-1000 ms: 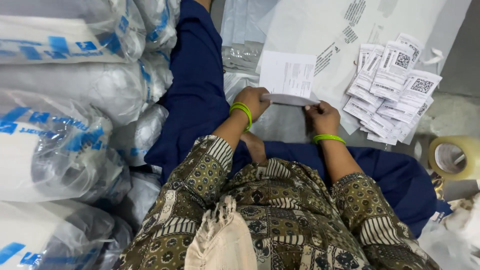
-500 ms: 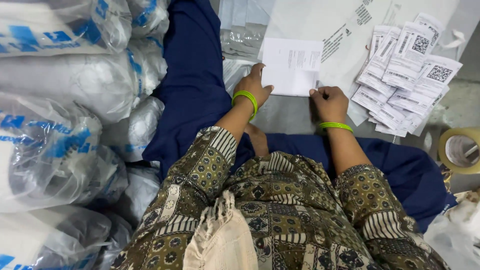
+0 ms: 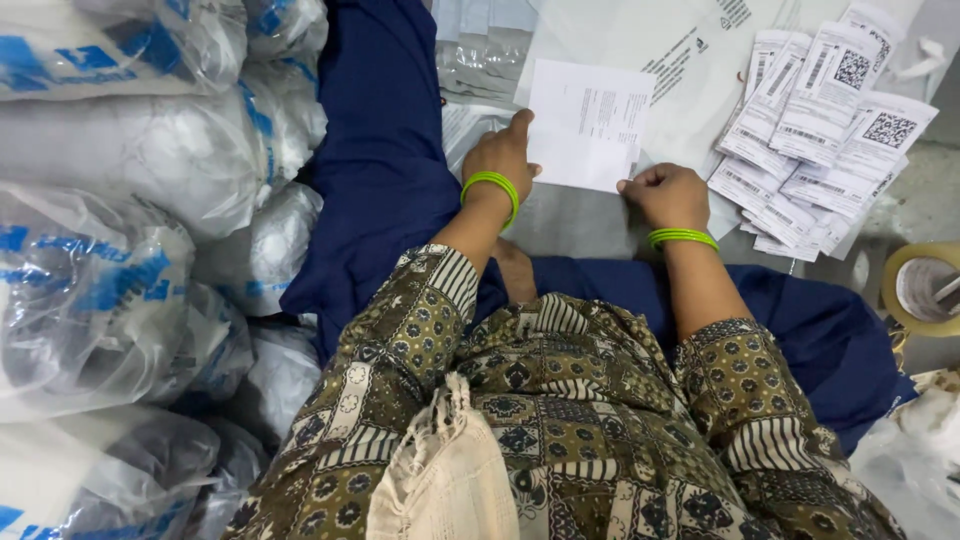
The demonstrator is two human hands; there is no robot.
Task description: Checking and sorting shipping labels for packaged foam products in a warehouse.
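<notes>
A white printed paper slip [image 3: 588, 123] lies on a large white plastic mailer bag [image 3: 680, 50] in front of me. My left hand [image 3: 505, 157], with a green bangle at the wrist, presses on the slip's lower left edge with its fingers. At the slip's lower right corner my right hand [image 3: 667, 195], also wearing green bangles, pinches the paper. Both arms wear patterned olive sleeves. I sit cross-legged in dark blue cloth [image 3: 385, 170].
A fanned pile of printed labels [image 3: 830, 130] with square code marks lies to the right. A roll of tape [image 3: 925, 288] sits at the far right edge. Stacked clear plastic-wrapped packages [image 3: 120, 200] with blue print fill the left side. Clear plastic sleeves [image 3: 480, 50] lie at the top.
The view has shifted, so the slip and labels sit higher and further right. Both hands have stayed at the slip's lower edge, the left forefinger now stretched onto the paper.
</notes>
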